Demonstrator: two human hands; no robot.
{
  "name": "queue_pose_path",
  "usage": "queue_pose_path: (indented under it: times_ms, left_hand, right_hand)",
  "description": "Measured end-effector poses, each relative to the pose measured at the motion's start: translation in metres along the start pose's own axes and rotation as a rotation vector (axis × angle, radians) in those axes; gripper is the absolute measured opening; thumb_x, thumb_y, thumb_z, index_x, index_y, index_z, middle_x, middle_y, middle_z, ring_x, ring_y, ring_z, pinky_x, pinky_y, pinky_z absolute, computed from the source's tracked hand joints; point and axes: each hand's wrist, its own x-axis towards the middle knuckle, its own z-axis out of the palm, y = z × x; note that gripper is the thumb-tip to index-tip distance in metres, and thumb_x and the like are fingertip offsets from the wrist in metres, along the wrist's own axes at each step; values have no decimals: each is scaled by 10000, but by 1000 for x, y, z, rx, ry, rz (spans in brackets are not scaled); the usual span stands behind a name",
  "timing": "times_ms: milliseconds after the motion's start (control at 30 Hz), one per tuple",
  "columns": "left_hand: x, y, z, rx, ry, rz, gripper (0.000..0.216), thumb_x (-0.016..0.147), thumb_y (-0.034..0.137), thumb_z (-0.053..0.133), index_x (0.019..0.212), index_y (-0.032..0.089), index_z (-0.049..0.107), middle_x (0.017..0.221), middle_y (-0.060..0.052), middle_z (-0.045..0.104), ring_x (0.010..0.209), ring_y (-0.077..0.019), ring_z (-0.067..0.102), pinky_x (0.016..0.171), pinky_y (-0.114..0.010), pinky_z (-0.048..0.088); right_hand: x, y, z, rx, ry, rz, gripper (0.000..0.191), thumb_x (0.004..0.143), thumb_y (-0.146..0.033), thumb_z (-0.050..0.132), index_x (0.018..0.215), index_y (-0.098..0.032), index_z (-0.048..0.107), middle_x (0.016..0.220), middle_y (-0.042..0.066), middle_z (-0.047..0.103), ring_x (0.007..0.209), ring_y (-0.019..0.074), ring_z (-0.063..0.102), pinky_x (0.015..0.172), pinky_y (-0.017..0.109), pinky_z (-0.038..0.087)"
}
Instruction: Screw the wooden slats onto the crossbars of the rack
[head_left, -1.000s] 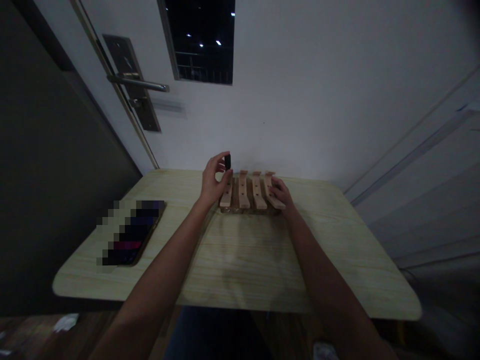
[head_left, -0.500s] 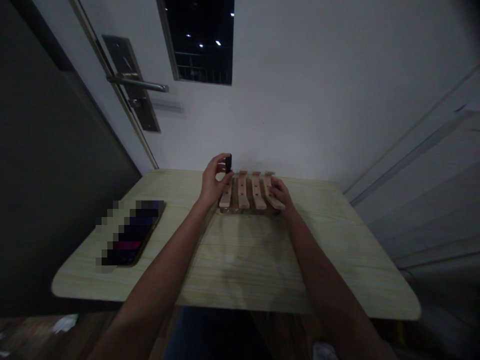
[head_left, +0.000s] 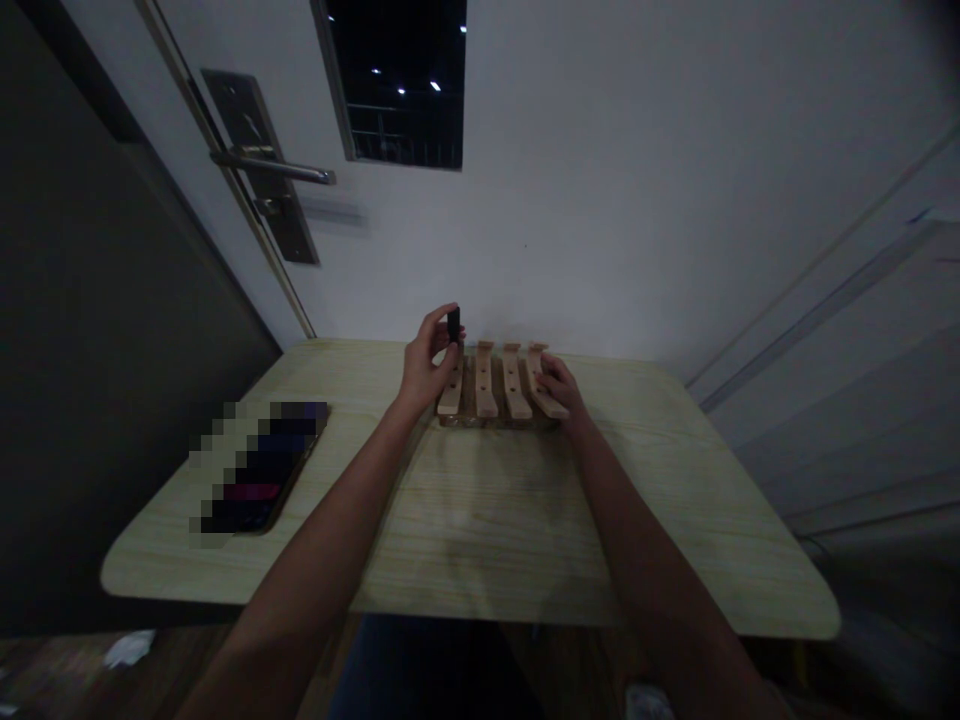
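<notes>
A small black upright piece [head_left: 454,324] is pinched between the thumb and fingers of my left hand [head_left: 429,365], just above the far end of the leftmost wooden strip [head_left: 451,396]. Its exact kind is too small to make out. Several pale, bent wooden strips with dark holes, among them a middle strip [head_left: 486,385], lie side by side across a brown base [head_left: 495,423] with a shiny front edge. My right hand [head_left: 561,388] closes around the right end, with its fingertips on the rightmost wooden strip [head_left: 546,395], which sits askew. Part of that hand's grip is hidden.
The pale wood-grain table [head_left: 480,540] stands against a white door [head_left: 600,200] with a metal handle [head_left: 281,168]. A phone [head_left: 274,470], partly blurred out, lies at the table's left. A grey panel [head_left: 862,400] rises on the right.
The black piece has shifted slightly left in my left hand, and the fingers behind it show more. My right hand and the wooden strips stay about where they were.
</notes>
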Motion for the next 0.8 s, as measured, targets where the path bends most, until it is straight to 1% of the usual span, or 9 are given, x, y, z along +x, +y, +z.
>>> queue_pose_path:
  times_ms: [67, 133, 200, 300, 433, 633, 733, 800]
  left_hand:
    - [1, 1, -1, 35, 6, 21, 460, 832, 188, 519, 1273, 255, 408, 1084, -67, 592, 965, -147, 607, 829, -314, 533]
    - [3, 1, -1, 96, 49, 40, 453, 800, 193, 573, 1233, 262, 457, 1132, -64, 564, 987, -154, 577, 799, -299, 531]
    - [4, 0, -2, 141, 92, 45, 461, 764, 195, 624, 1200, 263, 492, 1124, -55, 553, 941, -144, 564, 742, -268, 526]
    - [5, -2, -3, 147, 103, 32, 476, 744, 169, 634, 1193, 257, 503, 1049, -38, 563, 824, -113, 556, 699, -245, 515]
    - [4, 0, -3, 139, 85, 26, 495, 745, 149, 607, 1215, 242, 486, 1047, -39, 570, 779, -100, 557, 725, -256, 513]
    - [1, 5, -2, 118, 15, 36, 580, 765, 120, 514, 1314, 251, 378, 1018, -41, 598, 849, -125, 599, 799, -286, 516]
    - [0, 5, -2, 114, -7, 40, 555, 778, 105, 475, 1306, 242, 372, 974, -40, 614, 865, -133, 613, 821, -304, 511]
    - [0, 4, -2, 125, -8, 49, 525, 794, 121, 477, 1295, 245, 383, 996, -46, 613, 874, -136, 610, 823, -311, 509]
  right_hand:
    - [0, -1, 0, 2, 2, 1, 349, 670, -420, 586, 971, -243, 598, 989, 55, 650, 982, 235, 567, 871, 429, 457]
    - [0, -2, 0, 3, 5, 3, 347, 664, -426, 594, 958, -242, 599, 985, 56, 650, 978, 237, 568, 868, 427, 458]
    - [0, -2, 0, 4, 8, 6, 347, 657, -434, 604, 944, -238, 599, 989, 59, 649, 984, 241, 567, 873, 431, 455]
    - [-1, -2, 0, 8, 13, 11, 352, 658, -442, 613, 942, -234, 595, 999, 62, 647, 1010, 248, 559, 891, 434, 446]
    - [-2, -2, 1, 18, 20, 19, 358, 660, -449, 617, 942, -230, 586, 1001, 66, 646, 1006, 245, 560, 889, 425, 447]
    - [0, -3, 0, 2, 0, 1, 325, 674, -442, 607, 927, -239, 590, 986, 60, 652, 1004, 240, 561, 894, 441, 448]
    - [0, -2, -1, -6, 0, -4, 335, 677, -439, 598, 940, -231, 597, 1001, 69, 645, 1025, 247, 554, 900, 453, 443]
    - [1, -1, -1, -11, 0, -7, 336, 674, -431, 600, 944, -231, 600, 1007, 69, 641, 1027, 248, 552, 904, 454, 440]
